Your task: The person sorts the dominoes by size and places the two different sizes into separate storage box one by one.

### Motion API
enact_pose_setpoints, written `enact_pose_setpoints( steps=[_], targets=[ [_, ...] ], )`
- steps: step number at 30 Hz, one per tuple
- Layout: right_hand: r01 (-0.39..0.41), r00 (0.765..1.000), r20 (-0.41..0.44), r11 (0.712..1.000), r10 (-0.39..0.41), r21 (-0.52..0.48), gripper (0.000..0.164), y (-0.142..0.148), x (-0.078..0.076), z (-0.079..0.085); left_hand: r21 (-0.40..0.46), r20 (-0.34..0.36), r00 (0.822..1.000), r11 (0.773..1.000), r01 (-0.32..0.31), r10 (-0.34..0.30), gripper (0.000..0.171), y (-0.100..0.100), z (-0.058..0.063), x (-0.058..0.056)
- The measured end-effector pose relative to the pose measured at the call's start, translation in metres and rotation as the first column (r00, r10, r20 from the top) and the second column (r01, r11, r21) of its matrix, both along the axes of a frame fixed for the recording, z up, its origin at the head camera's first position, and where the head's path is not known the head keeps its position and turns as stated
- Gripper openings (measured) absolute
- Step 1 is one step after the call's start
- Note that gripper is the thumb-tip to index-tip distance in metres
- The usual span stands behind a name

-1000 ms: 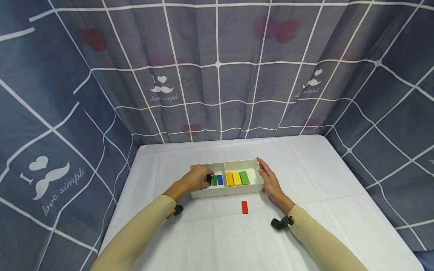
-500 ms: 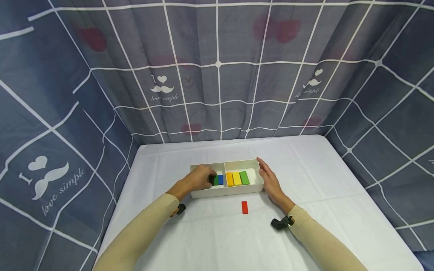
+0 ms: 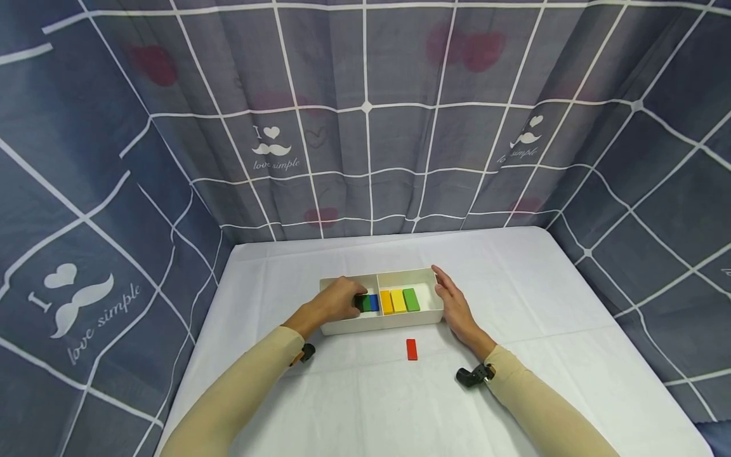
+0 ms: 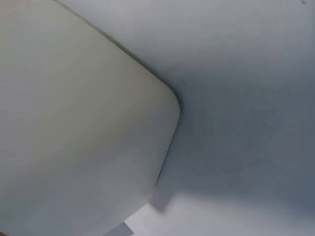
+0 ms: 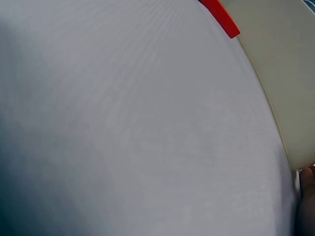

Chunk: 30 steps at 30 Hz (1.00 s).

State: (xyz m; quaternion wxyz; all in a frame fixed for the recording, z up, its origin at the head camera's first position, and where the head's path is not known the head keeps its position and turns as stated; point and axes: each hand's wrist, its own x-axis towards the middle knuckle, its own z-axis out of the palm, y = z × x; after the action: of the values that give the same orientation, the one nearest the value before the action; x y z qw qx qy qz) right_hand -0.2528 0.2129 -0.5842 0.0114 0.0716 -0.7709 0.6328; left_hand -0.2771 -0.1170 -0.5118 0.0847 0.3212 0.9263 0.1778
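Observation:
A white two-compartment box (image 3: 354,325) stands on the table. My left hand (image 3: 338,300) reaches into its left compartment and pinches a black block (image 3: 358,303), mostly covered by the fingers. Right of it, a dark green block (image 3: 366,303) and a blue block (image 3: 374,303) stand side by side, close to the divider. My right hand (image 3: 457,311) rests against the box's right end with its fingers extended along the wall. In the right compartment are an orange block (image 3: 387,303), a yellow block (image 3: 398,301) and a lighter green block (image 3: 411,299).
A red block (image 3: 412,350) lies on the white tablecloth (image 3: 365,393) in front of the box. Behind the table hangs a grey checked curtain (image 3: 342,146). The left wrist view is filled by the box's outer wall (image 4: 88,123) and the cloth.
My left hand has moved slightly right inside the left compartment. The black, dark green and blue blocks have shifted right, closer to each other and to the divider. The right hand stays put.

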Motion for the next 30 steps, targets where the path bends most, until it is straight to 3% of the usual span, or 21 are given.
enact_pose_setpoints(
  steps=[6, 16, 24, 30],
  targets=[
    [-0.001, 1.0, -0.003, 1.0, 0.001, -0.002, 0.053, -0.001, 0.001, 0.0, 0.03, 0.0, 1.0, 1.0, -0.008, 0.008, 0.051, -0.003, -0.001, 0.003],
    [0.0, 1.0, 0.002, 1.0, 0.0, -0.003, 0.053, -0.001, 0.001, 0.002, 0.226, -0.003, 0.998, 0.972, -0.066, 0.068, 0.058, -0.001, 0.008, 0.008],
    [-0.006, 1.0, 0.004, 1.0, 0.006, -0.02, 0.053, -0.001, 0.001, 0.001, 0.435, -0.034, 0.999, 0.9, -0.015, 0.034, 0.055, 0.011, 0.015, 0.022],
    [-0.009, 1.0, -0.003, 1.0, 0.009, -0.021, 0.053, -0.002, 0.001, 0.0, 0.519, -0.072, 0.997, 0.855, 0.009, 0.033, 0.05, 0.024, 0.018, 0.037]
  ],
)
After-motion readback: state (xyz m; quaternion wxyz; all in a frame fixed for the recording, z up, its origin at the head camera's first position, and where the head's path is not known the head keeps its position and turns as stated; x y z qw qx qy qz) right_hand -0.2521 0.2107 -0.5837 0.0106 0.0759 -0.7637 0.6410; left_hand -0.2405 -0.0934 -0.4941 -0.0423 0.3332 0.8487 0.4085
